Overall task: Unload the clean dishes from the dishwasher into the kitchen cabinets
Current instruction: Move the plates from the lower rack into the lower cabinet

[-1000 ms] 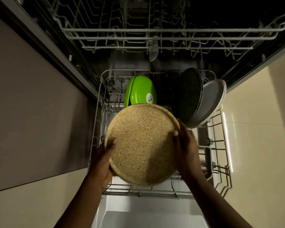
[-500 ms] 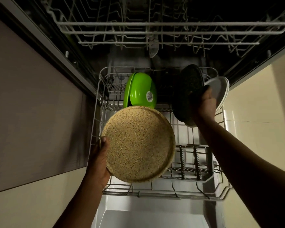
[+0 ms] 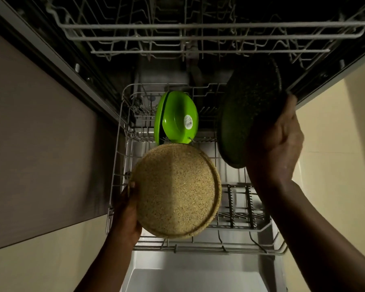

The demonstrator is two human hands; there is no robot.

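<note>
Head view. Left hand (image 3: 128, 216) grips one round, tan, speckled plate (image 3: 176, 189) by its left rim, above the grey wire lower rack (image 3: 200, 246). Right hand (image 3: 277, 142) grips one round, dark, speckled plate (image 3: 247, 114), lifted off the rack. Green glossy dishes (image 3: 176, 119) stand upright at the rack's back; bare tines lie between.

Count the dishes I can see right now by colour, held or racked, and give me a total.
Tan speckled round plate, held by the left hand: 1
Dark speckled round plate, gripped by the right hand: 1
Bright green dishes standing on edge in the lower wire rack, apparently a nested pair: 2
Total: 4
</note>
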